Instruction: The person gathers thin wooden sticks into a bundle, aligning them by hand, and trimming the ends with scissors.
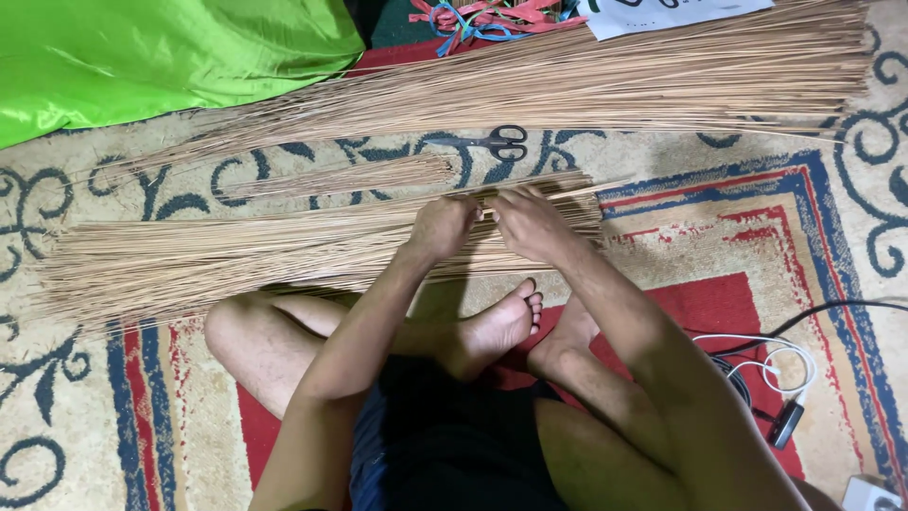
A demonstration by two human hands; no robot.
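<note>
A bright green shiny cloth (142, 57) lies at the far left on the patterned cream, blue and red carpet (813, 246). Beside it, a long flat bundle of thin tan broom sticks (236, 251) stretches across the carpet in front of the person's crossed legs. The left hand (441, 227) rests on this bundle, fingers curled closed around some sticks near its right end. Just beside it, almost touching, the right hand (530, 222) grips the same sticks with closed fingers. Beyond the hands lie black-handled scissors (492, 142) and a larger heap of tan sticks (615, 80). At the far right, white and black cables (771, 364) trail over the carpet.
</note>
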